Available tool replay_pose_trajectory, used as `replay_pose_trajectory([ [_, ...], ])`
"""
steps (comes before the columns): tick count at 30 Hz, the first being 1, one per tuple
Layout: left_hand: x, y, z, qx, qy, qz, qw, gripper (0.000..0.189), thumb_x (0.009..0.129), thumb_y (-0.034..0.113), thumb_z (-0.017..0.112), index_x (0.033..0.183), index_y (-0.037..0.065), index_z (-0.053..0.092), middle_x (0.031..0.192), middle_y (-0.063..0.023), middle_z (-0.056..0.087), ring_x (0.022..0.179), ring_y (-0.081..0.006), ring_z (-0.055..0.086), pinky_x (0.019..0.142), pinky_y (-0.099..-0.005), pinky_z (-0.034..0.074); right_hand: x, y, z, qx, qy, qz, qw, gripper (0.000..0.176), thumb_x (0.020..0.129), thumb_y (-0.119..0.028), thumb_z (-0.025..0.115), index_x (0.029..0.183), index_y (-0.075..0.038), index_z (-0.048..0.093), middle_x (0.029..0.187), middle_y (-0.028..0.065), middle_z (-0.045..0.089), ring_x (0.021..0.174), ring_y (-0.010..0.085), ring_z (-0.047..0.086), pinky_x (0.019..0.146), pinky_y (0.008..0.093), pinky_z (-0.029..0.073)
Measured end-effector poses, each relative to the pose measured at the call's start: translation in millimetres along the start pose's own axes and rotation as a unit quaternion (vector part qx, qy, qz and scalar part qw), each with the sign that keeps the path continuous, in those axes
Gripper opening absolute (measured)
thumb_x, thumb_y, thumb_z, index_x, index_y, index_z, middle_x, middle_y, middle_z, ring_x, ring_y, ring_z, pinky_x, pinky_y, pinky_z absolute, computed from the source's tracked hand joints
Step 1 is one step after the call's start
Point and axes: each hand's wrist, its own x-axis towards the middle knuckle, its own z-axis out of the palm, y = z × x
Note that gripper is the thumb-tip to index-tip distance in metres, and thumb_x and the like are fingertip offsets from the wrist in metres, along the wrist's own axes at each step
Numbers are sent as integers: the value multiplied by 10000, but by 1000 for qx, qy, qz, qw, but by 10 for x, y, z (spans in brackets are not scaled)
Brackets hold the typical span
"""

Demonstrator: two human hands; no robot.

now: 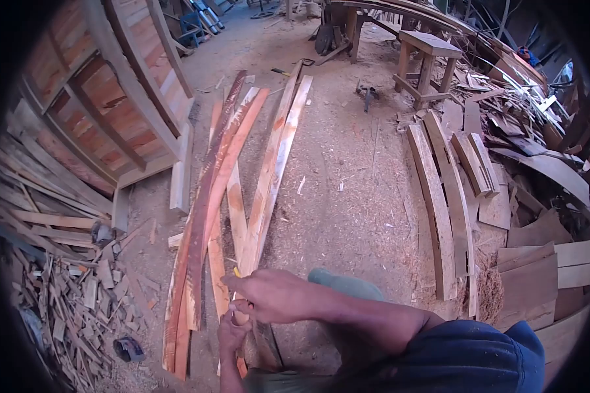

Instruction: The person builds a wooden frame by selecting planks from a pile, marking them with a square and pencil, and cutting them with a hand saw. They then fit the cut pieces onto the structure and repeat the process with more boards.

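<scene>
Right hand (276, 296), left hand (233, 335) over planks (206, 196)

The right arm (373, 321) is stretched across the body from the lower right and bent at the elbow, a dark blue sleeve (465, 357) being worn above it. The right hand (269, 295) is held back upward, its fingers drawn together. The left hand (233, 333) is raised just beneath it, fingers curled closed, the two hands nearly touching
</scene>
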Motion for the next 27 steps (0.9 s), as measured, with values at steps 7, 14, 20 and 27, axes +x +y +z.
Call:
replay_pose_trajectory([
  [7,-746,707,-646,-108,-83,-53,989,322,1011,300,627,1029,-11,710,853,-5,653,773,-108,563,720,-306,467,69,33,123,-58,48,45,996,500,1040,-358,571,1392,-4,531,1040,298,707,1039,471,684,914,569,524],
  [14,-1171,908,-872,-274,-61,-24,960,294,1022,323,688,1085,36,702,869,65,595,697,-32,405,616,-223,335,204,232,207,-59,136,91,985,522,1020,-414,589,1398,-54,590,1127,214,743,1129,419,682,974,509,531],
  [20,-1669,1163,-1150,-243,-108,-29,964,359,979,256,749,1205,-10,664,1032,-14,680,984,-118,618,903,-274,472,264,214,205,19,210,142,967,547,1014,-314,589,1481,-47,490,1215,279,698,1178,439,656,1027,523,501],
  [27,-2335,1677,-1281,25,-33,52,998,561,893,132,798,1382,7,553,1257,-176,661,1079,-258,672,964,-389,518,981,861,515,265,486,246,796,815,937,-256,635,1594,18,238,1428,331,546,1290,483,573,1103,518,455],
])
